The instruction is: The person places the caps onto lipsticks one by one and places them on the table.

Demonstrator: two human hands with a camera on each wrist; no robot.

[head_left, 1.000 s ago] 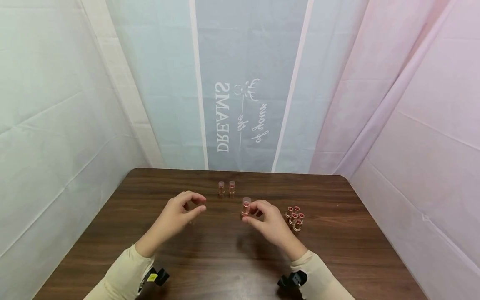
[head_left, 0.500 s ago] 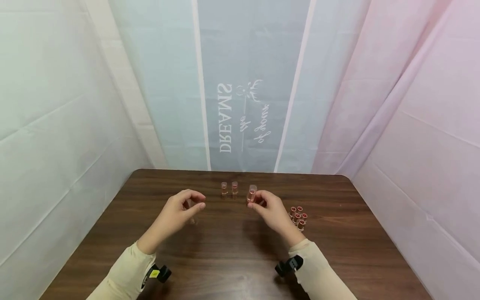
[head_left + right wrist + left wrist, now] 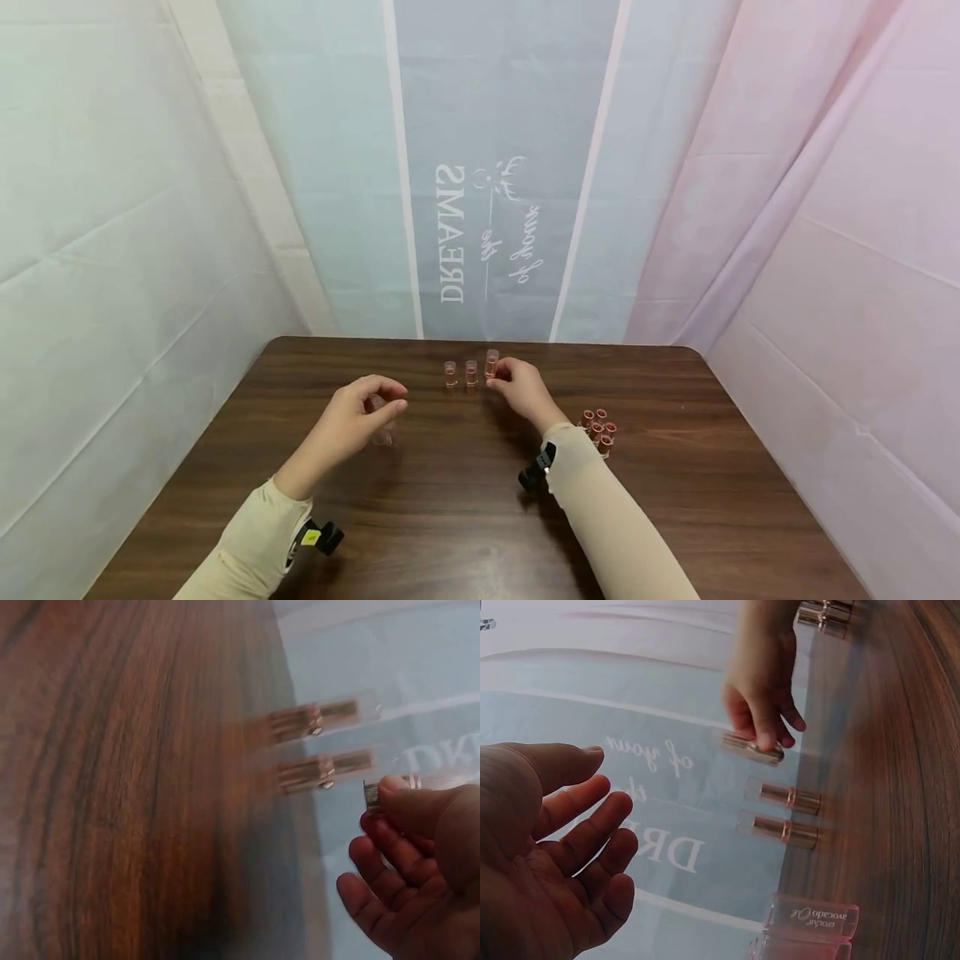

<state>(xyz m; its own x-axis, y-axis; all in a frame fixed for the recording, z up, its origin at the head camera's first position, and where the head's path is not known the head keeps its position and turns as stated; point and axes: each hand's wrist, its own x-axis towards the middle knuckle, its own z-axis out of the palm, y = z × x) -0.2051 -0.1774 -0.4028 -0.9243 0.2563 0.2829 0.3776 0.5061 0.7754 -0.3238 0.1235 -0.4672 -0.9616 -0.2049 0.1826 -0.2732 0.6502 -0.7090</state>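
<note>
My right hand (image 3: 525,392) pinches a lipstick (image 3: 491,364) between thumb and fingers, upright near the table's back edge. It has a clear cap and a shiny rose-gold base. Just left of it two similar capped lipsticks, one nearer (image 3: 471,374) and one farther (image 3: 450,375), stand in a row. My left hand (image 3: 354,419) hovers over the left-middle of the table with fingers loosely bent and nothing in them. Beyond its fingertips, partly hidden in the head view, stand clear pink caps (image 3: 814,919), one with white lettering.
Several lipstick tubes without caps (image 3: 597,429) stand clustered on the right, beside the right forearm. The dark wooden table (image 3: 450,517) ends at a hanging cloth backdrop (image 3: 495,125), with pale cloth on both sides.
My right hand has carried the lipstick away from me to the back of the table, level with the two standing ones. The left hand has barely moved.
</note>
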